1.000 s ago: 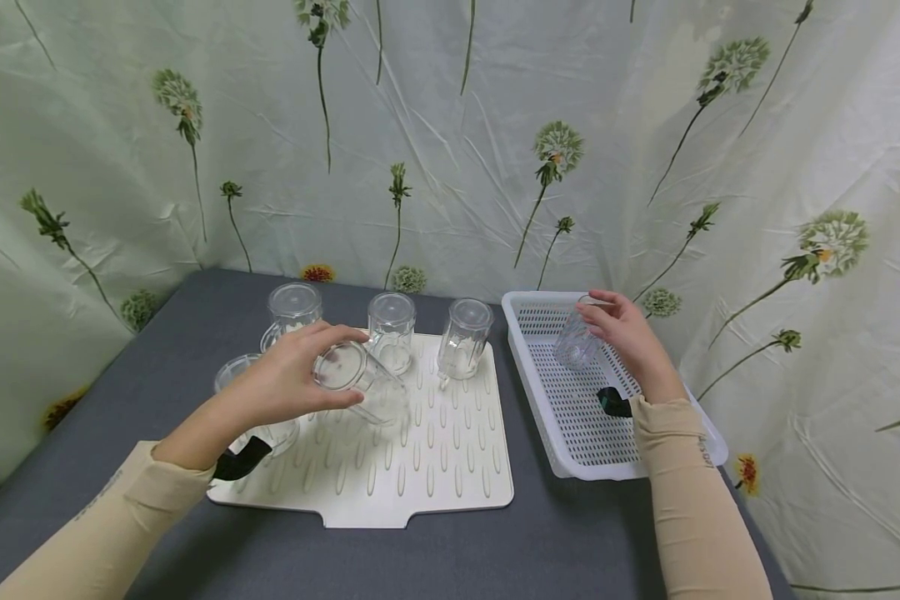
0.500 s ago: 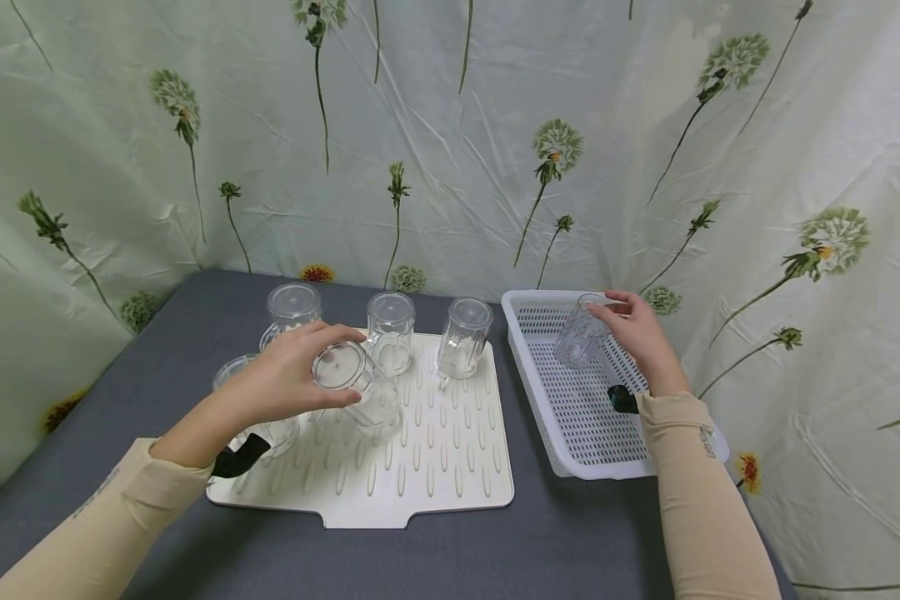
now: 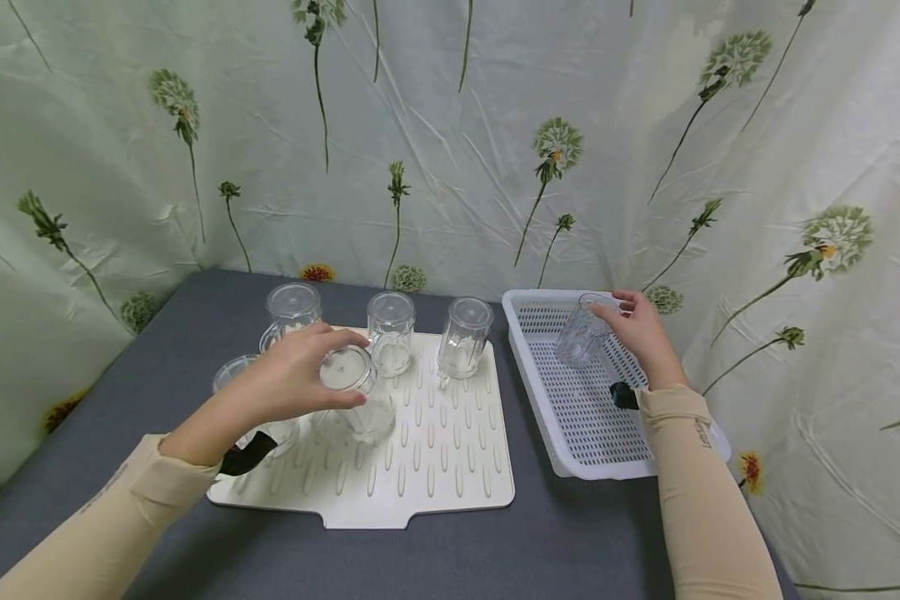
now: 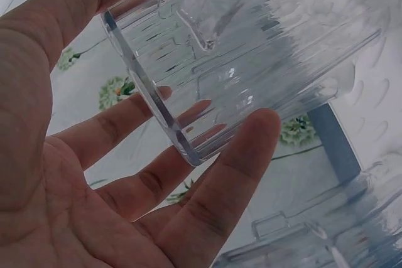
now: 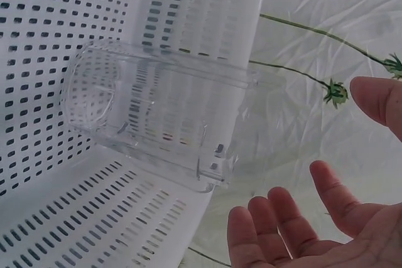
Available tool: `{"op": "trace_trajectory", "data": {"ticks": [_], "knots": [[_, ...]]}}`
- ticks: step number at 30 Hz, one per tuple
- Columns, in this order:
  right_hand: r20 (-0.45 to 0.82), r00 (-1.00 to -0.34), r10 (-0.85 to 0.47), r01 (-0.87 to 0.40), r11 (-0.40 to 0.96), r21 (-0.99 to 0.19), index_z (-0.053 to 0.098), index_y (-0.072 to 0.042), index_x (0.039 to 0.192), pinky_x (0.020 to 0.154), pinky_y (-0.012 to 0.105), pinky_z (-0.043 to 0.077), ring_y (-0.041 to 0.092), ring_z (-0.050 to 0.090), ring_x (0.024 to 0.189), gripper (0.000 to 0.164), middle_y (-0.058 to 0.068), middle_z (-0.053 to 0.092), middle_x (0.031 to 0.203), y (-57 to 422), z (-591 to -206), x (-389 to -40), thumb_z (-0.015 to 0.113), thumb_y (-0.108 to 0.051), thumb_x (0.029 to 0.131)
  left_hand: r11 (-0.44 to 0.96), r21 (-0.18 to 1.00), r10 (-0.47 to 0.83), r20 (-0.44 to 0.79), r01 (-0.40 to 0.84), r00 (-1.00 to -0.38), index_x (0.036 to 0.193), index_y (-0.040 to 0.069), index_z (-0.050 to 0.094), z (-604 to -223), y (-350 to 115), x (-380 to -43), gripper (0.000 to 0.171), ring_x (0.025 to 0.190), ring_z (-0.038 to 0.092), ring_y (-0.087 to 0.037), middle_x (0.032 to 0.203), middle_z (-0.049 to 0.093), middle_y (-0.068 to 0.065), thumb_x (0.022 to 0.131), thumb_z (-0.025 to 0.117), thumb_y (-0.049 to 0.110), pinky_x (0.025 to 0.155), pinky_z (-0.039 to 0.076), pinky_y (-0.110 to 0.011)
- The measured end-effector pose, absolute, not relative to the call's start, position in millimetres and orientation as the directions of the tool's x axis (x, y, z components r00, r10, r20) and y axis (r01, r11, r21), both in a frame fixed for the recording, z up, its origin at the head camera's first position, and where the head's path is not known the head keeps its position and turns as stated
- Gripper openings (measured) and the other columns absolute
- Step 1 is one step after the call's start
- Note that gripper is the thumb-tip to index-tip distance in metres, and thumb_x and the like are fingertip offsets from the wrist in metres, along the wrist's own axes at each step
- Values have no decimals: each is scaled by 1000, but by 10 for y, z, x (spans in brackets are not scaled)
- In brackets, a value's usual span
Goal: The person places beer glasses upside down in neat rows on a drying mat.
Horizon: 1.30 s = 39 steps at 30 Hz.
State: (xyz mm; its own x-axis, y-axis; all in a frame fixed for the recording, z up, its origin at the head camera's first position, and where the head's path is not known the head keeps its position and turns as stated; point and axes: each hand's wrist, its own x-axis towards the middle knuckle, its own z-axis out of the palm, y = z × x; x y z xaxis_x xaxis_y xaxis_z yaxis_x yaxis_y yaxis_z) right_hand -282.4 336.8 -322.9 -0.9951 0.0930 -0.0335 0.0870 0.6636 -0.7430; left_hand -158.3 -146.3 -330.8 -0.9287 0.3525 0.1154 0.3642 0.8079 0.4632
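My left hand (image 3: pixel 292 375) grips a clear glass mug (image 3: pixel 371 412) near its base, thumb on one side and fingers on the other. This mug is tilted upside down over the white ribbed drying board (image 3: pixel 450 475), its mouth low at the board; contact cannot be told. In the left wrist view the fingertips lie along the mug (image 4: pixel 251 61). A second clear glass mug (image 3: pixel 581 333) stands mouth up in the white perforated basket (image 3: pixel 540 417). Beside its rim is my right hand (image 3: pixel 645 333). The right wrist view shows those fingers (image 5: pixel 289 218) spread, apart from the mug (image 5: pixel 151 111).
Upside-down glass mugs stand along the board's back: one in the middle (image 3: pixel 392 333), one at right (image 3: pixel 465 337). Another mug (image 3: pixel 294 307) is at back left, and one (image 3: pixel 232 371) is partly behind my left wrist. A flowered curtain (image 3: pixel 450 150) hangs behind the grey table (image 3: pixel 450 550).
My right hand has drawn away to the right from the mug in the basket, its fingers coming off the rim. The left hand's mug has turned to a steeper, more upside-down tilt.
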Motion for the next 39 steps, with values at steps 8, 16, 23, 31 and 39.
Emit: {"op": "trace_trajectory", "data": {"ticks": [8, 16, 23, 31, 39], "knots": [[-19, -995, 96, 83, 720, -689, 26, 8, 165, 126, 67, 35, 53, 32, 154, 83, 39, 30, 165, 3392, -3263, -2871, 60, -41, 108, 825, 446, 336, 107, 347, -936, 137, 17, 71, -3335, -1414, -1589, 65, 122, 67, -40, 136, 68, -19, 80, 93, 40, 97, 59, -61], [-70, -992, 106, 125, 716, -687, 18, 8, 166, 127, 65, 34, 53, 34, 154, 88, 41, 28, 165, 3389, -3281, -2907, 62, -39, 107, 841, 451, 293, 83, 298, -953, 138, 16, 70, -3336, -1342, -1589, 69, 125, 66, -42, 139, 67, -20, 80, 94, 42, 99, 57, -63], [-86, -992, 95, 128, 716, -686, 14, 10, 166, 127, 65, 33, 54, 31, 156, 92, 42, 25, 167, 3385, -3312, -2929, 63, -38, 106, 853, 438, 283, 69, 284, -957, 140, 18, 69, -3348, -1308, -1590, 71, 128, 65, -43, 143, 65, -20, 79, 94, 44, 99, 57, -64], [-109, -990, 90, 140, 707, -693, 8, 12, 166, 127, 65, 33, 54, 33, 154, 97, 43, 26, 165, 3383, -3333, -2920, 62, -40, 105, 859, 433, 268, 76, 274, -961, 141, 19, 68, -3375, -1275, -1601, 73, 125, 66, -43, 141, 66, -19, 79, 94, 48, 96, 58, -64], [-142, -985, 95, 168, 691, -703, 6, 9, 168, 129, 64, 31, 53, 30, 157, 98, 41, 23, 168, 3384, -3358, -2949, 61, -42, 106, 868, 425, 245, 84, 257, -966, 144, 20, 66, -3409, -1237, -1616, 77, 122, 68, -41, 140, 67, -18, 79, 93, 51, 93, 59, -63]]}}
